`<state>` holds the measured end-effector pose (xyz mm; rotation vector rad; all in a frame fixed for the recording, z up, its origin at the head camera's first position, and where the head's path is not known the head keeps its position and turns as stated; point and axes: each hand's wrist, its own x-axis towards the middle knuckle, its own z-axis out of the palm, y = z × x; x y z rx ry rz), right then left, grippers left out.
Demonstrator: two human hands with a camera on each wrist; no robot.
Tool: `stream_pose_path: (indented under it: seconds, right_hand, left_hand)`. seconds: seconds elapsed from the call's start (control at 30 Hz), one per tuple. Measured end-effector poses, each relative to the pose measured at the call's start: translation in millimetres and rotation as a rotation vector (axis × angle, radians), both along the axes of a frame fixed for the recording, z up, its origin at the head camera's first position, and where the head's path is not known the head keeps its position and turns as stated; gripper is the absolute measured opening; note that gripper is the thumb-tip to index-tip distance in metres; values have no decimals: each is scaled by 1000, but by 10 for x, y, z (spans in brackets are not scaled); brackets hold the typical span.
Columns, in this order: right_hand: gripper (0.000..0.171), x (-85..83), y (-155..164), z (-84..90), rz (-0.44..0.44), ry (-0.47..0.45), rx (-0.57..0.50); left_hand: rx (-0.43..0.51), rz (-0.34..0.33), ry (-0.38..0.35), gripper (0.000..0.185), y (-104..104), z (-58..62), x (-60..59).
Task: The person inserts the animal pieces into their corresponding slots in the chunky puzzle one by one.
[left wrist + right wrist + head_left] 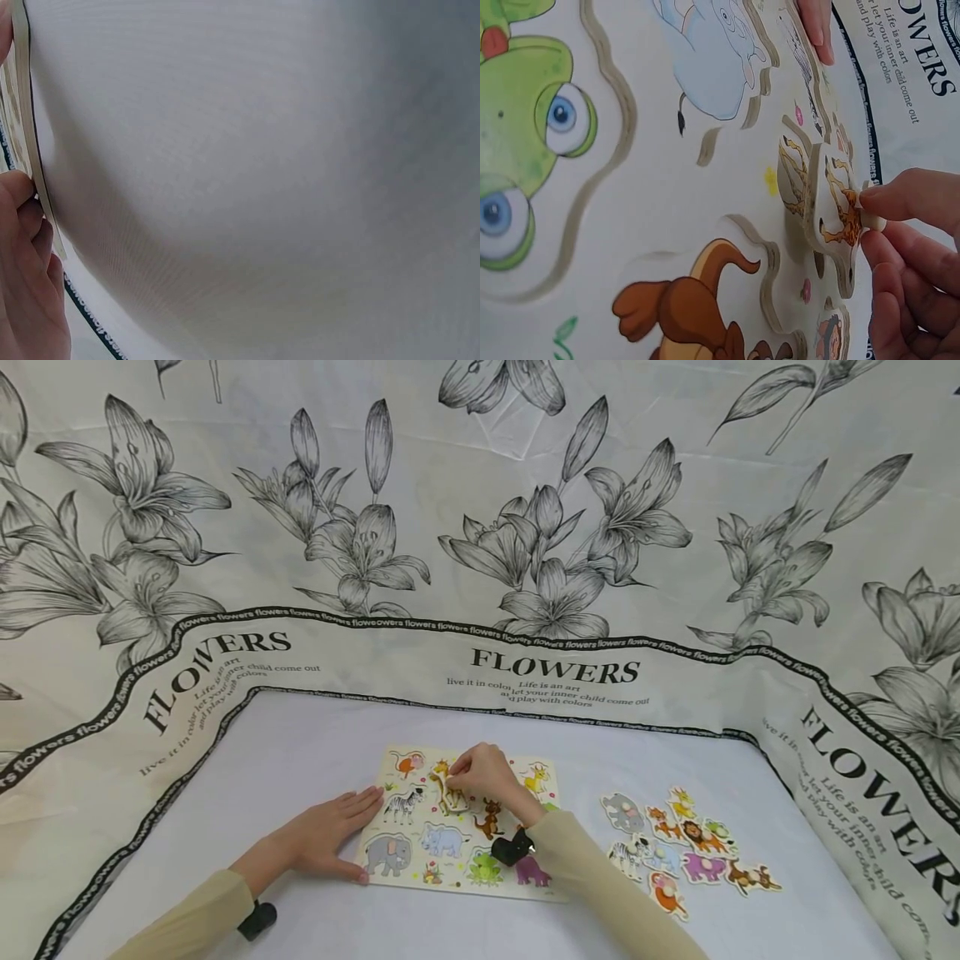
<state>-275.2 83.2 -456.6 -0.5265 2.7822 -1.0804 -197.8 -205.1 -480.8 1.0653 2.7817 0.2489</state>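
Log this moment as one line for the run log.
left hand: flat on puzzle board edge | right hand: pinches giraffe piece by its knob, raised over its slot | loose animal pieces: right of board

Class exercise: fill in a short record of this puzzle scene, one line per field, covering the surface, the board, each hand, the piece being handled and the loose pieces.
Surface: white tablecloth with a flower-print backdrop behind
Board: wooden animal puzzle board, lying flat
Left hand: left hand flat on the cloth, fingers against the board's left edge
Right hand: right hand pinches the white knob of a piece
Piece handled: giraffe piece, tilted up out of its recess
Loose pieces: pile of animal pieces on the cloth, right of the board
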Motion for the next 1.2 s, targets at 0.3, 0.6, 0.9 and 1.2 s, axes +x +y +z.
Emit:
stream_pose_path:
  seconds: [0.3, 0.6, 0.9, 1.2]
  right_hand:
    - [9, -4, -48, -65, 22, 9, -1]
    - [8, 16, -85, -59, 21, 21, 22]
    - [9, 31, -114, -50, 1, 22, 55]
    - [9, 10, -118, -87, -6, 38, 56]
  left_hand:
    - [-10, 3, 3, 109, -21, -13, 0]
    - [-11, 4, 11, 108, -12, -1, 13]
    - [-8, 2, 8, 108, -7, -15, 2]
    - [-14, 4, 8, 108, -1, -28, -11]
